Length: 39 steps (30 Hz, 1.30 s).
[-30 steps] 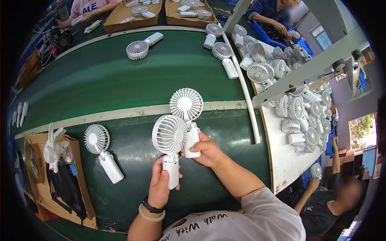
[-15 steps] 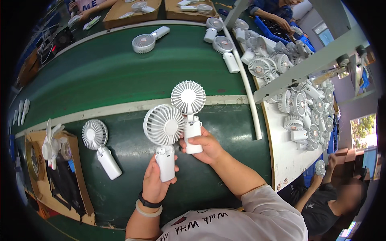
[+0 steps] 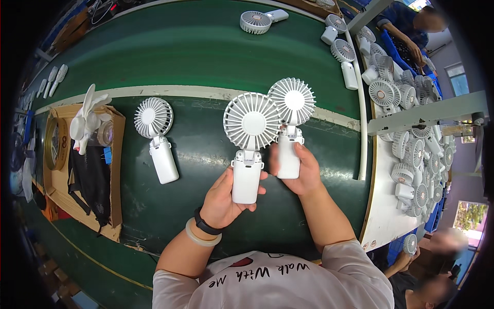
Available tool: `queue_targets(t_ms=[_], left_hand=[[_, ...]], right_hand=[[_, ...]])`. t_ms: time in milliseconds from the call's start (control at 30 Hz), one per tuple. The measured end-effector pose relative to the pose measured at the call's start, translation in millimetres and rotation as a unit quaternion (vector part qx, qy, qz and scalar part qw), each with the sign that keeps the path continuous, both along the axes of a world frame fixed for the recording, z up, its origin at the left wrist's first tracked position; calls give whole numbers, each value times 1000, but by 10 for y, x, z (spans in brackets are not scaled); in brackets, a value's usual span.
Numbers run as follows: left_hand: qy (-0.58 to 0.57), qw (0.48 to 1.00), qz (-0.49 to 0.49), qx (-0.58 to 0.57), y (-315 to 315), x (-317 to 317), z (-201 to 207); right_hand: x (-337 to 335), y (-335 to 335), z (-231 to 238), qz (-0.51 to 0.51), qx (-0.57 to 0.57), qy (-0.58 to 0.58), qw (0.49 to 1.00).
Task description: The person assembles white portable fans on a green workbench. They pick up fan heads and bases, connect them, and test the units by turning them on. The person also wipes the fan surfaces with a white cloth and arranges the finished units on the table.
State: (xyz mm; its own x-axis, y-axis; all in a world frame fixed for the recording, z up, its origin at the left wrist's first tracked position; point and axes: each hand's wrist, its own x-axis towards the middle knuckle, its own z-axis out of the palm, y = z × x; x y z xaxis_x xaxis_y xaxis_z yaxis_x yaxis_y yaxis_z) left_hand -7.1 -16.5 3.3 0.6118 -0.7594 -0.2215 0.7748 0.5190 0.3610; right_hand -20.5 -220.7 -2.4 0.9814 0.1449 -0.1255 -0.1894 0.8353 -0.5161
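Observation:
My left hand (image 3: 219,202) is closed around the handle of a white handheld fan (image 3: 246,180), whose round slatted head stands upright. Its fingertips show along the handle's right side. In my right hand (image 3: 307,174) is a second white fan (image 3: 289,162), gripped by its handle with the thumb on its right edge. The left fan's head partly overlaps the right one's, so I cannot tell if they touch. A third fan (image 3: 164,162) lies on the dark green tabletop (image 3: 200,147), left of my hands.
On the left sits a cardboard box (image 3: 117,170) holding a black cloth bag and a rabbit-eared white item. Beyond a pale strip, a green surface carries one fan (image 3: 256,22). Right of a white pipe (image 3: 362,123), many fans crowd a white table (image 3: 378,216). Other people work nearby.
The whole view has shifted, so the table and box appear farther right and higher. Both fans stay in my hands; the left one's head now faces me more squarely.

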Motion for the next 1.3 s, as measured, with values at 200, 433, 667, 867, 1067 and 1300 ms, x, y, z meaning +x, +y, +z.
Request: queue_targets(t_ms=[200, 433, 667, 867, 1067, 1300], left_hand=[[-36, 997, 28, 57, -46, -32, 76], [-24, 999, 37, 11, -36, -31, -3], [-4, 999, 39, -12, -12, -20, -17], [-65, 994, 54, 71, -53, -35, 26], [-227, 932, 51, 276, -62, -97, -28], [-189, 949, 102, 230, -111, -105, 31]], right_hand=[[-6, -36, -13, -3, 11, -11, 1000], [19, -10, 4, -7, 20, -15, 1000], [28, 18, 26, -11, 21, -11, 1000], [21, -17, 11, -3, 16, -5, 1000], [21, -18, -1, 5, 23, -7, 1000], [9, -8, 1, -2, 19, -8, 1000]])
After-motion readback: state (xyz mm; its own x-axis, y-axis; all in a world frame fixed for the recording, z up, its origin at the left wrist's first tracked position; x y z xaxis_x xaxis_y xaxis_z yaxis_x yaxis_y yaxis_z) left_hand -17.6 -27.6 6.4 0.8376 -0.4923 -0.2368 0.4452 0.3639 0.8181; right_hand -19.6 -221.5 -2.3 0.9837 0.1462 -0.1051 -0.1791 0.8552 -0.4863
